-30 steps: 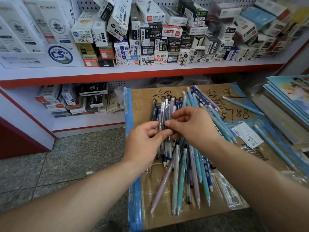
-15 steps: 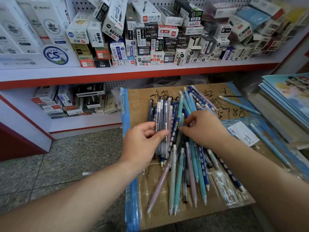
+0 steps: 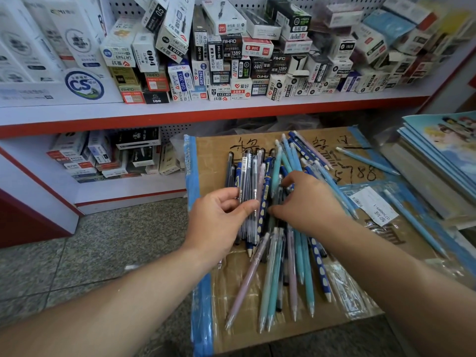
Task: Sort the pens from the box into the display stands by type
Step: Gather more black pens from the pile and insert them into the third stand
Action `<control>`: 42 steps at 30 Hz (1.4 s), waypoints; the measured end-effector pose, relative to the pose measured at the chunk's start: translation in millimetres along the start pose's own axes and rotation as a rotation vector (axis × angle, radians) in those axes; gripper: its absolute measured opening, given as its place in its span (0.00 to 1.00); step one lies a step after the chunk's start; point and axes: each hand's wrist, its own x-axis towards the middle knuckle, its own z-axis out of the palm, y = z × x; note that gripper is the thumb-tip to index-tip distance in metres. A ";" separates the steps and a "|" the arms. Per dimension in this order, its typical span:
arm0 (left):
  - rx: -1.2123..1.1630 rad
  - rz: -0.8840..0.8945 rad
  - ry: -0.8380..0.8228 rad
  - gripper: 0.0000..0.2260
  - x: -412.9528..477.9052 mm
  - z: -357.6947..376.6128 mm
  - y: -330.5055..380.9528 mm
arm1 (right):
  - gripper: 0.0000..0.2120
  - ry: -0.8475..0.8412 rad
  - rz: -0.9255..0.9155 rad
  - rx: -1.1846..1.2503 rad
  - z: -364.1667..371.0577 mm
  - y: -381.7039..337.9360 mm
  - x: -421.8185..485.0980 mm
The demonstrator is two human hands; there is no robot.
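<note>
Head view: my left hand [image 3: 222, 217] grips a bundle of dark pens [image 3: 247, 173], one type gathered. My right hand [image 3: 307, 202] curls over the loose pile [image 3: 273, 279] on the cardboard box [image 3: 213, 163]; I cannot tell whether it pinches one. Most pens lie unsorted, and no display stand shows.
</note>
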 end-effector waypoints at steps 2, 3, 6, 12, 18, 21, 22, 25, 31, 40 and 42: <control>-0.006 -0.004 0.000 0.29 0.0 -0.1 -0.6 | 0.26 0.001 0.020 0.017 1.3 0.9 1.6; -0.008 -0.009 -0.002 0.29 -0.4 -0.5 -0.4 | 0.25 -0.012 0.049 0.056 0.3 1.9 3.3; -0.014 -0.024 -0.024 0.29 -0.2 -1.0 -0.8 | 0.19 -0.021 0.121 0.262 -8.3 6.1 8.4; -0.032 -0.015 -0.047 0.29 -1.5 -2.2 -1.0 | 0.08 0.121 -0.054 0.536 -23.6 -5.7 2.7; -0.052 0.006 -0.080 0.26 -0.7 -1.3 -0.9 | 0.05 -0.092 -0.164 0.613 -2.0 -22.3 -7.1; -0.059 0.029 -0.099 0.25 -2.5 -3.3 0.3 | 0.07 -0.105 -0.113 0.693 2.4 -22.1 -5.8; -0.058 0.032 -0.106 0.23 -2.9 -4.0 1.2 | 0.08 -0.111 -0.096 0.722 2.6 -22.0 -5.6; -0.075 0.042 -0.161 0.22 -2.9 -3.2 2.2 | 0.09 -0.118 -0.073 0.763 3.8 -20.6 -5.6; -0.062 0.081 -0.194 0.17 -3.3 -5.0 1.8 | 0.10 -0.076 -0.102 0.679 8.7 -23.1 -7.4; -0.083 0.085 -0.242 0.12 -4.3 -5.4 2.8 | 0.10 -0.083 -0.103 0.663 9.9 -21.5 -6.4; -0.085 0.083 -0.238 0.12 -4.0 -5.1 2.0 | 0.11 -0.088 -0.090 0.676 10.3 -20.6 -5.8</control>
